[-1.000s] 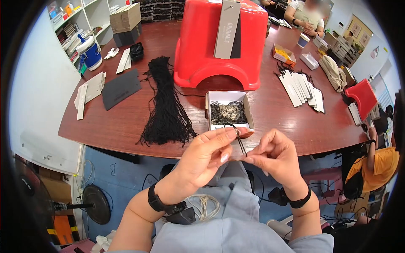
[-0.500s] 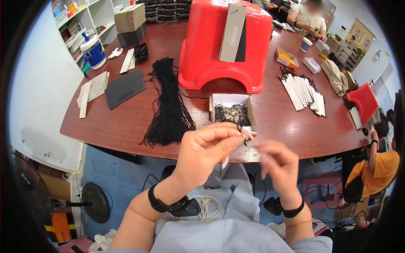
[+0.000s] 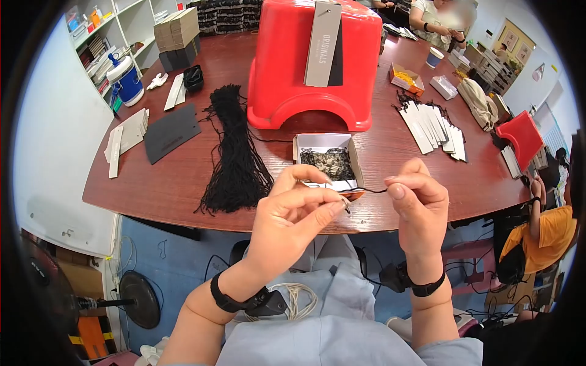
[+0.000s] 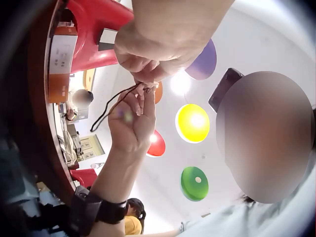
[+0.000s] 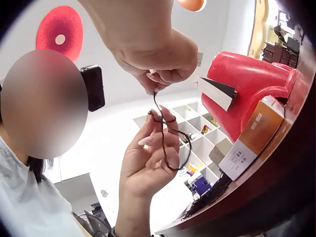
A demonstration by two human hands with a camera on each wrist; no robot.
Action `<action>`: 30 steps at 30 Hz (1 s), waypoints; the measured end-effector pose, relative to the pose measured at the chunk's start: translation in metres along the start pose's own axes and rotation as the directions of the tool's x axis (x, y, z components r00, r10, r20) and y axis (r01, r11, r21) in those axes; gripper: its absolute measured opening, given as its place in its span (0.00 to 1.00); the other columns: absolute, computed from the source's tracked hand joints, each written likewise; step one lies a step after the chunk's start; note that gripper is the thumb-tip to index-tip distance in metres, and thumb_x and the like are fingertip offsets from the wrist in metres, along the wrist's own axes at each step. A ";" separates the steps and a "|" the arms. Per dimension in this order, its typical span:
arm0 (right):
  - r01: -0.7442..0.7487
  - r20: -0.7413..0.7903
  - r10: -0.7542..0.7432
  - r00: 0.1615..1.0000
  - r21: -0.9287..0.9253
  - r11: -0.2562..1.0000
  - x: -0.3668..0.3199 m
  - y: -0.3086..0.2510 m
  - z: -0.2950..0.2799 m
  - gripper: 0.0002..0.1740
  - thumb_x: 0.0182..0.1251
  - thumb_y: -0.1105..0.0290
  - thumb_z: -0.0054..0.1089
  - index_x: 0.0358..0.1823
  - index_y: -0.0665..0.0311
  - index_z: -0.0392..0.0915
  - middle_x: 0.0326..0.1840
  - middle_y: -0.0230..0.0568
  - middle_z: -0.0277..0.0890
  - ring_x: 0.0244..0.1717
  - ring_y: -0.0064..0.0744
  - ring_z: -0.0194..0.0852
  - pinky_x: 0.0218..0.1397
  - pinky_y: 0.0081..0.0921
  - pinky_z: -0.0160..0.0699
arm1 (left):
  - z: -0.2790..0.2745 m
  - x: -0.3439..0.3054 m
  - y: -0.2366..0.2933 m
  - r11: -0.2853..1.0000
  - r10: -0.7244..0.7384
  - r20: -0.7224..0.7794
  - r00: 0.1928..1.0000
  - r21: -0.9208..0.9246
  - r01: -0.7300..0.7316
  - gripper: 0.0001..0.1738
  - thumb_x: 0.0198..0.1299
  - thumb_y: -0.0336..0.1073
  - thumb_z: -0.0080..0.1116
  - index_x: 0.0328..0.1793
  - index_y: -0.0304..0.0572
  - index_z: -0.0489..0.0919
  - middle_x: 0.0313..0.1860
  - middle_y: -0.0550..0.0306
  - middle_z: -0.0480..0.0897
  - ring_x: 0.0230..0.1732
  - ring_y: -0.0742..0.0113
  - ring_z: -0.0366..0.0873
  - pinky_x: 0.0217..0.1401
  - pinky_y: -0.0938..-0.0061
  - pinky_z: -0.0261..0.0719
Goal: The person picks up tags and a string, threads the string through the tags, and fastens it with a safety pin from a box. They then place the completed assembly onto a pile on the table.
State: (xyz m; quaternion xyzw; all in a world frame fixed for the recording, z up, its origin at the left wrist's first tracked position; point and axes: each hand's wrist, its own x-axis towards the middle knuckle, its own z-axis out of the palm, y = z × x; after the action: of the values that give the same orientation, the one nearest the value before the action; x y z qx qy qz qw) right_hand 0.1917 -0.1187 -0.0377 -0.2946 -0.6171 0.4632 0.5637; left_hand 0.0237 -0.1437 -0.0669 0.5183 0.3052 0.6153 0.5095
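Note:
A thin black cord [image 3: 372,191] runs between both hands above the table's front edge. My left hand [image 3: 290,216] pinches it between thumb and finger; in the right wrist view the cord [image 5: 163,140] also makes a loop beside that hand's fingers. Off to the right, my right hand [image 3: 422,204] pinches the cord's other part between thumb and index finger. Just behind the hands stands an open white box [image 3: 323,141] holding a tangle of small black and beige pieces. A long bundle of black cords [image 3: 235,155] lies left of the box.
An upturned red stool [image 3: 311,61] stands behind the box, with an "ORIGINALS" tag [image 3: 322,52] on it. White tags with black cords [image 3: 430,129] are spread on the right. A dark card [image 3: 173,134] and pale tags [image 3: 131,131] lie at left. Another person sits at the far end.
My right hand has come off to the right and up, drawing the cord out sideways. The left hand keeps its pinch near the box, its fingers now more spread.

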 end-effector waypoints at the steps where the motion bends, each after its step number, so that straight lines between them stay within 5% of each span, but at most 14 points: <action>1: 0.006 -0.040 -0.006 0.999 -0.005 1.000 -0.002 0.000 0.000 0.05 0.49 0.79 0.58 0.30 0.68 0.78 0.27 0.32 0.65 0.28 0.17 0.62 0.30 0.11 0.61 | -0.003 0.000 -0.002 0.998 0.023 -0.031 0.999 0.060 -0.021 0.06 0.48 0.23 0.56 0.35 0.36 0.78 0.41 0.62 0.67 0.34 0.83 0.67 0.31 0.90 0.65; 6: 0.082 -0.041 -0.084 0.996 -0.062 0.995 -0.005 0.004 0.001 0.06 0.48 0.80 0.59 0.31 0.68 0.78 0.26 0.31 0.64 0.28 0.17 0.61 0.29 0.11 0.59 | -0.007 0.002 -0.005 0.970 0.092 -0.082 0.992 0.233 -0.071 0.08 0.45 0.23 0.59 0.35 0.36 0.78 0.40 0.62 0.64 0.40 0.79 0.65 0.39 0.89 0.64; 9: 0.088 0.030 -0.087 0.996 -0.043 0.995 -0.007 0.006 0.003 0.07 0.47 0.80 0.60 0.31 0.68 0.78 0.26 0.31 0.65 0.27 0.16 0.61 0.29 0.11 0.58 | -0.003 0.003 -0.006 0.988 0.133 -0.078 0.988 0.087 -0.126 0.08 0.46 0.23 0.58 0.35 0.36 0.78 0.44 0.61 0.64 0.44 0.76 0.64 0.43 0.86 0.65; 11: -0.007 0.084 0.010 0.996 -0.039 0.999 -0.008 0.008 0.008 0.08 0.48 0.78 0.60 0.32 0.68 0.79 0.26 0.30 0.66 0.28 0.16 0.62 0.29 0.12 0.60 | 0.002 0.003 -0.001 0.967 0.043 -0.015 0.999 -0.249 -0.045 0.07 0.48 0.23 0.57 0.36 0.37 0.78 0.47 0.59 0.63 0.47 0.73 0.64 0.46 0.83 0.65; 12: -0.007 0.084 0.010 0.996 -0.038 0.999 -0.007 0.007 0.011 0.08 0.48 0.78 0.60 0.32 0.68 0.79 0.26 0.30 0.66 0.28 0.16 0.62 0.29 0.12 0.60 | 0.003 0.003 -0.001 0.968 0.042 -0.015 0.999 -0.248 -0.045 0.07 0.48 0.23 0.57 0.36 0.37 0.78 0.47 0.59 0.63 0.47 0.73 0.64 0.46 0.83 0.65; 14: -0.238 0.086 0.231 0.969 0.085 0.967 -0.005 0.005 0.016 0.07 0.50 0.77 0.59 0.33 0.68 0.79 0.26 0.31 0.68 0.29 0.17 0.63 0.30 0.13 0.62 | 0.005 0.001 -0.001 0.896 -0.046 0.040 0.998 -0.441 0.059 0.07 0.49 0.23 0.55 0.37 0.37 0.78 0.48 0.59 0.63 0.48 0.73 0.64 0.48 0.81 0.66; 15: -0.236 0.084 0.229 0.970 0.086 0.968 -0.005 0.005 0.015 0.07 0.50 0.77 0.59 0.33 0.68 0.79 0.26 0.31 0.68 0.29 0.17 0.63 0.30 0.13 0.62 | 0.005 0.001 -0.002 0.896 -0.045 0.043 0.998 -0.441 0.060 0.07 0.49 0.23 0.55 0.37 0.37 0.78 0.48 0.59 0.63 0.48 0.73 0.64 0.48 0.81 0.66; 20: -0.423 0.247 0.356 0.901 0.316 0.849 -0.006 0.007 0.015 0.07 0.53 0.75 0.57 0.33 0.69 0.78 0.28 0.32 0.69 0.30 0.18 0.66 0.33 0.13 0.64 | 0.002 0.001 -0.004 0.931 0.008 0.044 0.999 -0.365 0.009 0.08 0.49 0.22 0.55 0.36 0.36 0.78 0.46 0.59 0.64 0.48 0.73 0.64 0.49 0.81 0.67; 30: -0.473 0.276 0.398 0.875 0.312 0.824 -0.003 0.004 0.017 0.06 0.54 0.74 0.56 0.32 0.69 0.77 0.29 0.32 0.70 0.32 0.17 0.67 0.37 0.15 0.68 | -0.003 0.000 -0.003 0.965 0.231 -0.012 0.973 0.127 -0.227 0.08 0.46 0.22 0.57 0.35 0.36 0.79 0.42 0.58 0.66 0.40 0.73 0.67 0.44 0.82 0.67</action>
State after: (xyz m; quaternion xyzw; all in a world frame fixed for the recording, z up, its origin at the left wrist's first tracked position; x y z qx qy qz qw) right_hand 0.1747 -0.1238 -0.0413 -0.2690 -0.4876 0.7148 0.4232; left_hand 0.0221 -0.1427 -0.0706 0.5728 0.2878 0.6565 0.3976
